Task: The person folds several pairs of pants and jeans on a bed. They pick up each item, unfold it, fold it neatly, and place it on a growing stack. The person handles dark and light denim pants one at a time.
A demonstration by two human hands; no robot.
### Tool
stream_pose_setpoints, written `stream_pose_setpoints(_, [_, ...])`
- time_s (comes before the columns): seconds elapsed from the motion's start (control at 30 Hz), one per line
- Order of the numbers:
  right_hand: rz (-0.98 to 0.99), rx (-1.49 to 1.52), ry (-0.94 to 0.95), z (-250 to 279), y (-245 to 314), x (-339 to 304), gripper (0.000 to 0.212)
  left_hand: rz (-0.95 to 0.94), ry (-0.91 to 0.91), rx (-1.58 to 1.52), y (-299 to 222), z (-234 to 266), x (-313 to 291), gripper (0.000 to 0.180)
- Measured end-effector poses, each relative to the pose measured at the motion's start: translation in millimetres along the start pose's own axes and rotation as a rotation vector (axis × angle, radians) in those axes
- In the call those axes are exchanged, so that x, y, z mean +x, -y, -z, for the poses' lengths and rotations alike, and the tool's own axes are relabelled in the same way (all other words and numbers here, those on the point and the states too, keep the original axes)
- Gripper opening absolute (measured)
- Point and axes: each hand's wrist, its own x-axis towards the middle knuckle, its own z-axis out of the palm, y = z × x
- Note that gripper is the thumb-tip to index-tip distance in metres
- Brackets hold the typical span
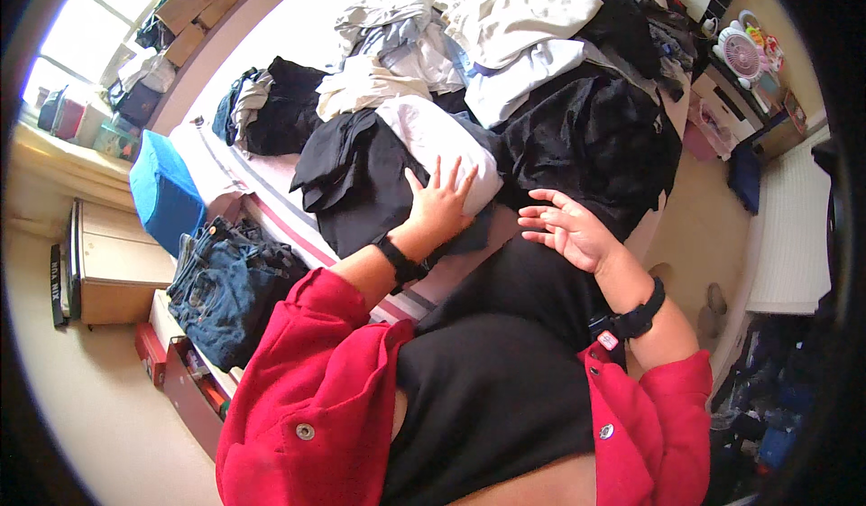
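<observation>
My left hand (440, 207) lies flat with its fingers spread on a white folded garment (437, 132). That garment rests on the bed partly over a black folded garment (356, 177). My right hand (570, 232) is held just above my lap, palm partly turned inward and fingers apart, with nothing in it. Nearest to it is a large crumpled black garment (591, 136) at the edge of the clothes heap. Both wrists wear dark bands, and red sleeves cover my upper arms.
White and grey clothes (519, 23) are heaped farther back on the bed (271, 32). Folded jeans (225, 294) lie at the left, beside a bright blue stiff-sided object (167, 195). A wooden cabinet (122, 262) stands at far left. A pink fan (742, 56) sits at far right.
</observation>
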Motion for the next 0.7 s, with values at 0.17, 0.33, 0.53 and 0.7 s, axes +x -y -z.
stream_pose_setpoints(0.17, [-0.07, -0.068, -0.155, 2, 15, 18, 0.034, 0.136, 0.219, -0.185, 36, -24, 35, 0.021])
stream_pose_setpoints(0.33, [-0.12, -0.232, -0.234, 2, 21, 68, 0.029, 0.369, -0.16, -0.433, 113, -1, 31, 0.017])
stream_pose_setpoints(0.53, [-0.452, -0.504, -0.376, -10, -22, 135, 0.03, -0.017, -0.256, -0.366, 38, 4, -14, 0.045])
stream_pose_setpoints(0.7, [-0.355, -0.361, -0.244, -9, -26, 145, 0.029, -0.004, -0.148, -0.199, 24, -23, -13, 0.055])
